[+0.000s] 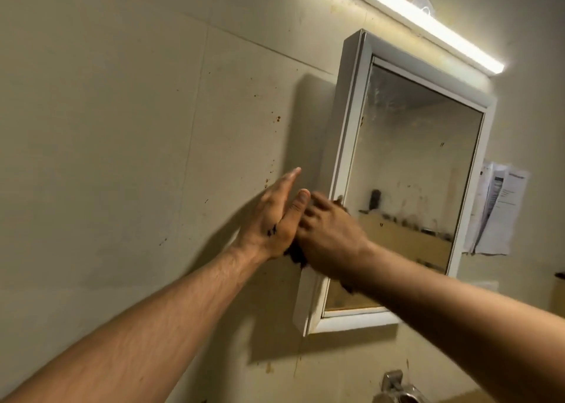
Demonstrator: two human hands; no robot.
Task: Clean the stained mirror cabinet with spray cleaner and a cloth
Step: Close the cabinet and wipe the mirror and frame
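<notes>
The white-framed mirror cabinet (348, 145) hangs on the tiled wall, its glass (409, 170) smeared and spotted. My right hand (330, 237) presses a dark brown cloth (298, 257) against the cabinet's left frame edge, low down; the cloth shows only as dark bits under the palm and wrist. My left hand (275, 219) lies flat with fingers straight, against the wall and the cabinet's left side, touching my right hand. No spray cleaner is in view.
A lit tube lamp (406, 20) runs above the cabinet. Papers (495, 207) hang on the wall to its right. A metal tap (397, 387) sits below. The beige wall tiles (153, 127) carry brown splashes.
</notes>
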